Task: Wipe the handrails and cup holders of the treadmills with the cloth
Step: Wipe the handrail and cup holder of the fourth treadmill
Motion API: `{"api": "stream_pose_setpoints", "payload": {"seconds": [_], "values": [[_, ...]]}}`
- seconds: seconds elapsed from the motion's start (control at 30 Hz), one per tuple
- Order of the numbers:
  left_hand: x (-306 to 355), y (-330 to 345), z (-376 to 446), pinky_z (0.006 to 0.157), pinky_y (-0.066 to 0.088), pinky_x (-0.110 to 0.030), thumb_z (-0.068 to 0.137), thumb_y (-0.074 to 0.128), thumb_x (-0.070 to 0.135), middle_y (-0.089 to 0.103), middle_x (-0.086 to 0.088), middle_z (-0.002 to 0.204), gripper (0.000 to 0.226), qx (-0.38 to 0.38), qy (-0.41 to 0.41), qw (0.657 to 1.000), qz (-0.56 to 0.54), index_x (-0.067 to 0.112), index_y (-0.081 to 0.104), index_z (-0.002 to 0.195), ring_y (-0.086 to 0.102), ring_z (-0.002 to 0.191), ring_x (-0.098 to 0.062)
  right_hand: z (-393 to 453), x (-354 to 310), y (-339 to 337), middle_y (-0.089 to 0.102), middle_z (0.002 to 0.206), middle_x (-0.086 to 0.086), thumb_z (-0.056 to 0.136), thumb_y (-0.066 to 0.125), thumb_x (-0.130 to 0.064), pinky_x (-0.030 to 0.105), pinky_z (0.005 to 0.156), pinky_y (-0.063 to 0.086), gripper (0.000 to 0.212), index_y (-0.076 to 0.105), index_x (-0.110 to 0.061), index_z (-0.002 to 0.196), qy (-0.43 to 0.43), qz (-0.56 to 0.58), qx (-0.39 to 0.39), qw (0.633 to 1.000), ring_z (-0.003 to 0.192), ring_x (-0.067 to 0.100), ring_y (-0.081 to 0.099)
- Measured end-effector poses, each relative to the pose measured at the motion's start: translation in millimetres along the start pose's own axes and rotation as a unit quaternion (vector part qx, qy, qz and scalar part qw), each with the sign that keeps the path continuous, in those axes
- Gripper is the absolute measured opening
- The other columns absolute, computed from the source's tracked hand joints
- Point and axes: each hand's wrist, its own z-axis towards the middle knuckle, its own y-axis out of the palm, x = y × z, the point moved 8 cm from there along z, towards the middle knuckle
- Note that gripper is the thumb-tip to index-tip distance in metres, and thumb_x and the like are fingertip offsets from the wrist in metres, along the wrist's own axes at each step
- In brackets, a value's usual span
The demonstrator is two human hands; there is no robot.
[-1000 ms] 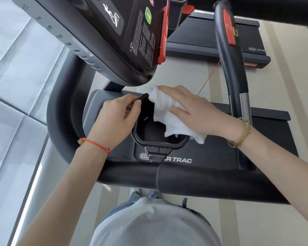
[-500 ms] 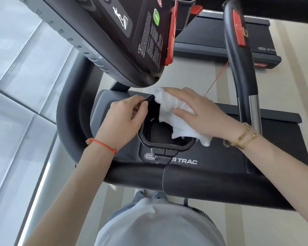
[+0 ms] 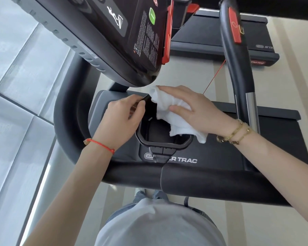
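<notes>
A black cup holder (image 3: 164,144) sits in the treadmill's tray just past the front handrail (image 3: 185,178). My left hand (image 3: 121,118) grips the holder's left rim, thumb and fingers curled on its far corner. A bunched white cloth (image 3: 167,103) lies over the holder's far right rim, with one end hanging inside. My right hand (image 3: 197,110) holds the cloth against that rim, fingers stretched over it and thumb pinching it from the near side.
The console (image 3: 114,41) overhangs the holder from the far left. A curved side handrail (image 3: 66,112) runs on the left. A grip bar (image 3: 238,68) with a red tab rises at the right. Another treadmill deck (image 3: 203,32) lies beyond. My own body stands below the front handrail.
My right hand has slid the cloth a little toward the holder's far rim. My left hand keeps its grip on the left rim.
</notes>
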Motion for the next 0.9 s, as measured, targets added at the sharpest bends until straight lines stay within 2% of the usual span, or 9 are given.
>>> {"api": "stream_pose_setpoints", "payload": {"seconds": [0.07, 0.13, 0.23, 0.33, 0.43, 0.6, 0.73, 0.8, 0.9], "values": [[0, 0, 0, 0.065, 0.04, -0.002, 0.1, 0.05, 0.022, 0.068, 0.006, 0.074, 0.023, -0.003, -0.002, 1.0, -0.005, 0.014, 0.071, 0.105, 0.061, 0.076, -0.003, -18, 5, 4, 0.04, 0.134, -0.011, 0.1, 0.046, -0.023, 0.004, 0.096, 0.03, 0.056, 0.027, -0.044, 0.148, 0.007, 0.034, 0.008, 0.999, 0.118, 0.004, 0.043], [0, 0, 0, 0.065, 0.039, -0.001, 0.1, 0.05, 0.022, 0.068, 0.008, 0.074, 0.023, 0.001, -0.003, 1.0, -0.006, 0.014, 0.071, 0.105, 0.061, 0.077, -0.002, -24, 4, 6, 0.032, 0.141, -0.012, 0.1, 0.046, -0.021, -0.001, 0.095, 0.025, 0.06, 0.021, -0.042, 0.15, 0.004, 0.026, 0.003, 1.0, 0.125, 0.002, 0.037], [1, 0, 0, 0.061, 0.04, -0.006, 0.099, 0.051, 0.02, 0.067, -0.001, 0.07, 0.022, 0.007, -0.001, 1.0, -0.002, 0.01, 0.071, 0.101, 0.059, 0.075, -0.012, -3, -9, 5, 0.037, 0.14, -0.011, 0.101, 0.044, -0.02, 0.019, 0.095, 0.035, 0.057, 0.023, -0.042, 0.15, -0.023, -0.06, -0.025, 0.998, 0.12, 0.013, 0.043], [3, -1, -1, 0.053, 0.037, -0.012, 0.099, 0.051, 0.015, 0.05, 0.003, 0.053, 0.025, 0.003, 0.006, 1.0, 0.005, 0.007, 0.059, 0.077, 0.049, 0.057, -0.015, 27, -20, 8, 0.046, 0.138, -0.015, 0.101, 0.042, -0.027, 0.032, 0.088, 0.038, 0.05, 0.029, -0.045, 0.146, -0.04, -0.128, -0.067, 0.989, 0.118, 0.014, 0.048], [3, -2, 0, 0.049, 0.031, -0.012, 0.098, 0.049, 0.012, 0.032, 0.008, 0.046, 0.034, 0.005, 0.004, 1.0, 0.01, 0.012, 0.043, 0.065, 0.038, 0.048, -0.01, 32, -21, 9, 0.052, 0.131, -0.018, 0.1, 0.043, -0.035, 0.031, 0.079, 0.036, 0.046, 0.033, -0.051, 0.141, -0.042, -0.149, -0.046, 0.987, 0.111, 0.013, 0.052], [2, -2, -1, 0.059, 0.039, -0.005, 0.1, 0.049, 0.015, 0.062, -0.003, 0.064, 0.022, 0.006, 0.004, 1.0, 0.0, 0.008, 0.07, 0.098, 0.056, 0.069, -0.012, 0, 2, -3, 0.055, 0.12, -0.008, 0.1, 0.045, -0.032, 0.035, 0.083, 0.04, 0.044, 0.038, -0.047, 0.14, 0.044, -0.048, 0.046, 0.997, 0.103, 0.019, 0.055], [3, -3, -1, 0.061, 0.038, -0.002, 0.1, 0.048, 0.017, 0.063, 0.0, 0.064, 0.022, 0.009, 0.009, 1.0, 0.0, 0.009, 0.069, 0.097, 0.057, 0.071, -0.008, -33, 10, 10, 0.033, 0.126, -0.011, 0.1, 0.044, -0.027, 0.006, 0.073, 0.036, 0.056, 0.019, -0.041, 0.148, 0.096, 0.017, 0.082, 0.992, 0.089, 0.007, 0.042], [2, -2, -1, 0.06, 0.039, -0.005, 0.1, 0.048, 0.017, 0.06, 0.001, 0.062, 0.022, 0.008, 0.012, 1.0, 0.004, 0.01, 0.068, 0.095, 0.056, 0.071, -0.01, -31, 9, 12, 0.029, 0.122, -0.01, 0.1, 0.044, -0.022, -0.002, 0.071, 0.033, 0.056, 0.019, -0.037, 0.149, 0.107, 0.024, 0.084, 0.99, 0.082, 0.011, 0.042], [1, -1, 0, 0.056, 0.037, -0.008, 0.1, 0.047, 0.018, 0.051, 0.005, 0.054, 0.023, 0.004, 0.013, 1.0, 0.013, 0.011, 0.067, 0.092, 0.052, 0.065, -0.013, -9, 9, 2, 0.045, 0.118, -0.002, 0.101, 0.045, -0.022, 0.016, 0.069, 0.033, 0.043, 0.036, -0.031, 0.142, 0.103, 0.013, 0.042, 0.994, 0.094, 0.018, 0.051]]}}
